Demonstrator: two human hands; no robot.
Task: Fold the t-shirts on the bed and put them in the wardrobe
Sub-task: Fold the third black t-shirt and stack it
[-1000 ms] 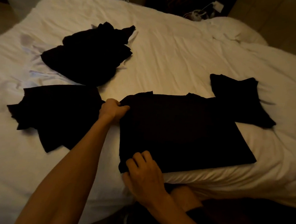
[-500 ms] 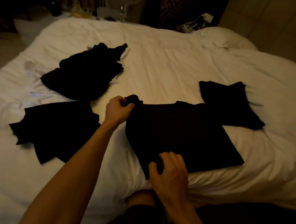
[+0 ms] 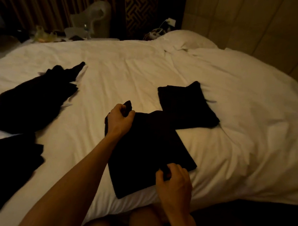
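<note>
The left hand [image 3: 120, 119] was curled round a bunched fold of the black cotton t-shirt [image 3: 148, 147] at its far edge, holding a small peak of cloth above the knuckles. The right hand [image 3: 174, 182] pinched the same shirt's near edge between thumb and fingers, close to the edge of the mattress. Between the two hands the shirt lay flat and partly folded on the rumpled white duvet [image 3: 230, 135], with one black sleeve [image 3: 189, 104] spread out to the right beyond the folded body. Well apart on the left lay a crumpled black garment [image 3: 33, 102]. Nearer the person, a second, flatter black garment [image 3: 7, 170] reached the picture's edge. A white pillow [image 3: 187, 39] sat at the far side of the bed, and a clear plastic bag [image 3: 96, 17] stood beyond it.
</note>
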